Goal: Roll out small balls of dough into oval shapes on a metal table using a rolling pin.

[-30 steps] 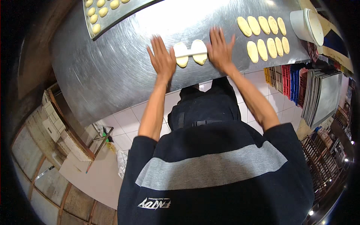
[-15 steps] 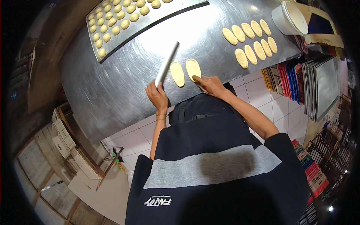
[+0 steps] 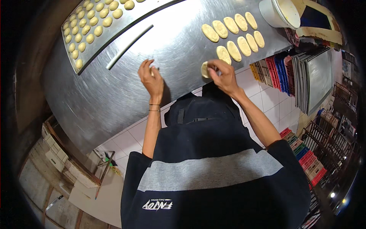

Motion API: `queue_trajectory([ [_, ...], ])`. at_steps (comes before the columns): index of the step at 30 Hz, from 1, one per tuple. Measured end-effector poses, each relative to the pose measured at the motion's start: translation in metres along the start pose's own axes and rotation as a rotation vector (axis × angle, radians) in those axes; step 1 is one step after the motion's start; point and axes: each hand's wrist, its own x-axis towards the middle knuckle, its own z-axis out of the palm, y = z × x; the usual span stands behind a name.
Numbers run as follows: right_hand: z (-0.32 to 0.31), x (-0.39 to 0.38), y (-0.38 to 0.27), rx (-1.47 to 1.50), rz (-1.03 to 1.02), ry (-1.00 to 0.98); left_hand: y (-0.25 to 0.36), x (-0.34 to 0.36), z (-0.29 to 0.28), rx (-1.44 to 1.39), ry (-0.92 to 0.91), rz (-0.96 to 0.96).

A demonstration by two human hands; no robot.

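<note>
My right hand [image 3: 225,75] pinches a flat oval piece of dough [image 3: 204,70] close to the near edge of the metal table [image 3: 126,103]. Fingers cover part of that piece. Just beyond it lie two rows of flattened dough ovals [image 3: 244,45]. Left of the middle, my left hand [image 3: 152,78] hovers over the table with its fingers apart and slightly curled. A small pale patch shows by its thumb; what it is I cannot make out. A slim, pale rolling pin [image 3: 129,46] rests on the table beyond the left hand, apart from it.
At the far left a metal tray [image 3: 79,71] holds many round dough balls [image 3: 98,30]. A white bucket [image 3: 275,14] stands at the far right of the table. Stacked crates [image 3: 281,76] and upright metal sheets [image 3: 310,82] are beyond the table's right end.
My left hand has let go of the rolling pin, now lying on the table. The two ovals between my hands have left their places; my right hand has one near the rows. The view has shifted.
</note>
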Motion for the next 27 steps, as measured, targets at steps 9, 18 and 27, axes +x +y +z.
queue_trajectory([
  [9,0.004,0.103,0.071,-0.019,-0.345,0.036,0.070,0.058,0.109,-0.257,-0.075,0.016],
  [18,0.008,0.106,0.118,0.061,-0.385,-0.126,0.081,0.096,0.190,-0.079,-0.309,0.046],
  [27,0.016,0.049,0.081,-0.214,-0.338,-0.112,0.081,0.110,0.149,-0.007,-0.588,0.118],
])
